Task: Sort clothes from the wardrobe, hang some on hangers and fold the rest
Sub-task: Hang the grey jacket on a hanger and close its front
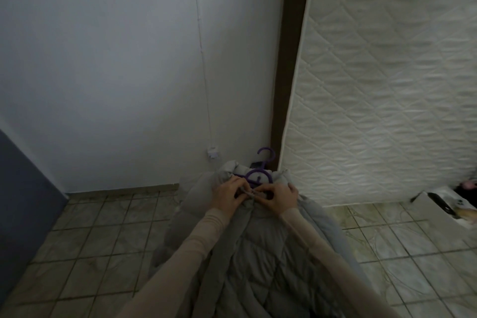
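1. Grey quilted puffer jacket (258, 253) is lying stretched out in front of the person, over the tiled floor (90, 235), with diamond stitching and soft, puffy fabric.
2. Purple plastic hanger (259, 175) is sitting inside the collar, its hook pointing away toward the wall corner.
3. Jacket's long axis is running from the camera to the collar, collar end farthest.
4. Left hand (228, 195) and right hand (280, 197) are both pinching jacket fabric at the neck opening, fingers curled, nearly touching.
5. White quilted mattress (387, 85) is leaning upright on the right.
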A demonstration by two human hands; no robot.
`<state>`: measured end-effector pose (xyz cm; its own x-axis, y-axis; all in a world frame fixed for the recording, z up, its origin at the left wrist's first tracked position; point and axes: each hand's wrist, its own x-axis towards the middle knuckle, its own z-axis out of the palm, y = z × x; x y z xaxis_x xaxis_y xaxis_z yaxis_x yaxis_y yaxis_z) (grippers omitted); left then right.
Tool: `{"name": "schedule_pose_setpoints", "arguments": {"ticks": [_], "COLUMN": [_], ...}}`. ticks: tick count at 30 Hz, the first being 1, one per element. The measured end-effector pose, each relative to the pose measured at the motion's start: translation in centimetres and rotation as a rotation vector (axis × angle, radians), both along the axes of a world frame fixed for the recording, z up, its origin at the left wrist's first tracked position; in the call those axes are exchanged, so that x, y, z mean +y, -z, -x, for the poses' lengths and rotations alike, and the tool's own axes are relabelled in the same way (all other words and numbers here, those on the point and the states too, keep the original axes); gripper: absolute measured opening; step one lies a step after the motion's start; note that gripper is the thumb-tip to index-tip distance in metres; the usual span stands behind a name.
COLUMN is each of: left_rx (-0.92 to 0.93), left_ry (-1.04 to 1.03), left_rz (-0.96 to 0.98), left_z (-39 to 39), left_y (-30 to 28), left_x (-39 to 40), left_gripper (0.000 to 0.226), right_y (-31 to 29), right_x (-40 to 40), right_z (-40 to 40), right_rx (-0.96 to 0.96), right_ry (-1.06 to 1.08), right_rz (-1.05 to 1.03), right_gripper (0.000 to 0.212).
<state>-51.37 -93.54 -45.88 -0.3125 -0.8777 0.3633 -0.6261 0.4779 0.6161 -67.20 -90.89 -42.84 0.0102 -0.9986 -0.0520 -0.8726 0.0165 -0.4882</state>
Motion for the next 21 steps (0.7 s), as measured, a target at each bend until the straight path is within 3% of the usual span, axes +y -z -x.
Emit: {"name": "schedule_pose_setpoints", "arguments": {"ticks": [4,8,16,21], "left_rx": [0.004,-0.108,-0.103,-0.086], "left_ry": [-0.047,-0.005,-0.061,-0.031], "left_rz": [-0.073,-0.114,-0.146,-0.186], "left_z": [0.5,0.2,0.7,0.5], "left_y": [-0.1,0.2,0.3,0.2], "left_x": [-0.1,-0.6,-1.0,-1.1], "left_gripper": [0.026,0.017,0.016,0.019], "right_y": [0.0,0.2,1.0,1.6], "right_x": [0.1,0.2,-0.2,-0.7], "right_z": [-0.1,-0.7,-0.5,-0.7], "right_rx": [0.041,0.067,0.056,0.083], "right_ry": [0.018,0.055,0.04,0.065], "right_rz": [0.006,0.024,-0.007,-0.013], "right_gripper": [0.033,0.028,0.035,0.029]}}
